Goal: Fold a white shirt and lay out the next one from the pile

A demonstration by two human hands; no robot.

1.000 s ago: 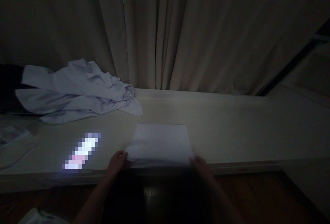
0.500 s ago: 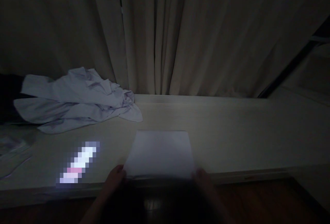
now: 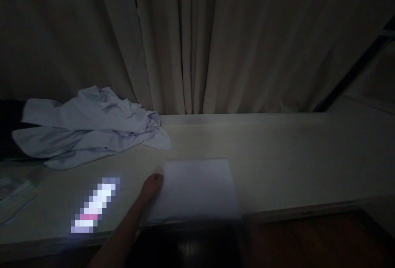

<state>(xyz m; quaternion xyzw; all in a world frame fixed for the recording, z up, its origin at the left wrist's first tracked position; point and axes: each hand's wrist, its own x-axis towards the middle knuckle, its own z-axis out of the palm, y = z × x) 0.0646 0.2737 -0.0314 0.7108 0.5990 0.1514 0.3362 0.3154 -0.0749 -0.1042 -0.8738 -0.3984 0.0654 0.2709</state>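
Note:
A white sheet of paper (image 3: 197, 190) lies flat at the front of the pale table, with its near side at the table edge. My left hand (image 3: 152, 186) is at the paper's left edge, towards the far corner. Its fingers look closed there, pinching that edge, though the dim light hides the fingertips. My right hand does not show; the area by the near right corner of the paper is only a dark blur.
A crumpled whitish cloth (image 3: 92, 126) lies at the back left, beside something black (image 3: 10, 126). A bright pixelated object (image 3: 95, 205) rests left of my arm. Clear plastic (image 3: 14, 185) and a thin cord are farther left. Curtains (image 3: 173, 46) hang behind the table (image 3: 277, 161).
My left hand has slid from the near left corner up along the paper's left edge. My right hand has left the near right corner and gone out of sight. The view has shifted slightly.

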